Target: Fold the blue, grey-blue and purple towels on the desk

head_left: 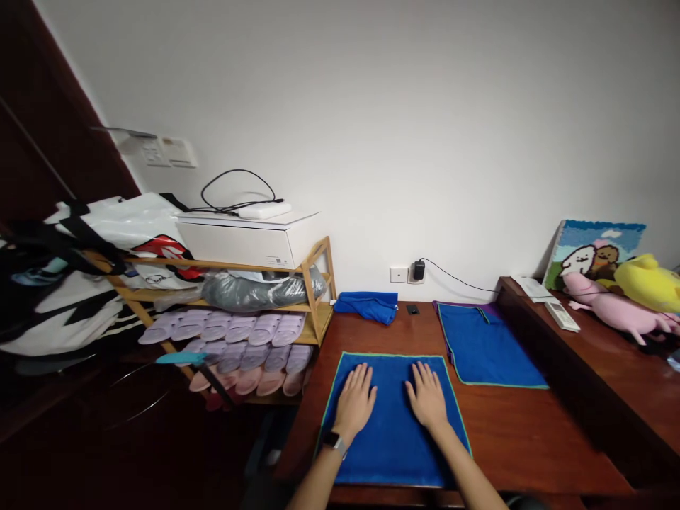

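Note:
A blue towel (393,425) with a green edge lies spread flat on the brown wooden desk (510,432). On its left half rests my left hand (357,400), palm down with the fingers stretched out; a watch is on that wrist. My right hand (428,398) lies flat on the right half, fingers extended. Neither hand grips anything. To the right, more blue cloth with a green edge (483,347) lies flat, with purple cloth showing beneath it. A bunched blue cloth (366,306) sits at the desk's back left, by the wall.
Left of the desk stands a wooden rack (319,297) with slippers (265,329) and a white box (239,241) on top. A plugged-in charger (419,270) trails a cable rightward. On the raised right surface are a remote (562,316) and plush toys (616,308).

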`<state>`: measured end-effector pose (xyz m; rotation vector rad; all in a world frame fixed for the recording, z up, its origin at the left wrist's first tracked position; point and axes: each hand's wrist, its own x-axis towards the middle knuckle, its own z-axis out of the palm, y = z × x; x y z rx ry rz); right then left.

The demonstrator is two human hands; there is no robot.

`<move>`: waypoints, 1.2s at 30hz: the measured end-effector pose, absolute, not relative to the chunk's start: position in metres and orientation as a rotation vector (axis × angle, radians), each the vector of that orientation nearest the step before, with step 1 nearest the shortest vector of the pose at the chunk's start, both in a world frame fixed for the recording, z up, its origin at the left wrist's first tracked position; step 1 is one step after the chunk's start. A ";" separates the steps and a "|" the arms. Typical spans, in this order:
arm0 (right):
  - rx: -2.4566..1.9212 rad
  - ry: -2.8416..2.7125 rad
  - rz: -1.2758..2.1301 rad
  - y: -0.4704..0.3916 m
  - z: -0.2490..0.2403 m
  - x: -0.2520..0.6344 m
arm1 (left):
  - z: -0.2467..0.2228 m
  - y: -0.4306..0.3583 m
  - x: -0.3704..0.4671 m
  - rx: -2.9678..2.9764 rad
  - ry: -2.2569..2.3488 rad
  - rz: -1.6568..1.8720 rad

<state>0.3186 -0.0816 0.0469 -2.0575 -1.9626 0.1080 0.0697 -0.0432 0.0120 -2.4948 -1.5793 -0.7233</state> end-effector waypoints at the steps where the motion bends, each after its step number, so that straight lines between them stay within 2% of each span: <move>1: -2.028 -2.000 0.144 -0.070 0.052 0.307 | 0.017 -0.033 0.085 -2.564 -1.514 -0.701; 4: -2.016 -2.080 0.276 -0.044 0.053 0.281 | 0.020 -0.009 0.119 -2.717 -1.446 -0.554; 8: -2.038 -2.067 0.340 -0.029 0.033 0.275 | -0.001 0.006 0.128 -2.698 -1.569 -0.494; 15: -2.259 -1.945 0.240 -0.028 0.029 0.337 | -0.011 0.025 0.079 -2.463 -1.833 -0.541; 20: -2.366 -1.895 0.217 -0.028 0.025 0.381 | -0.010 0.036 0.043 -2.441 -1.838 -0.474; 36: -2.375 -1.937 0.194 -0.025 0.018 0.383 | -0.015 0.017 -0.014 -2.407 -1.979 -0.413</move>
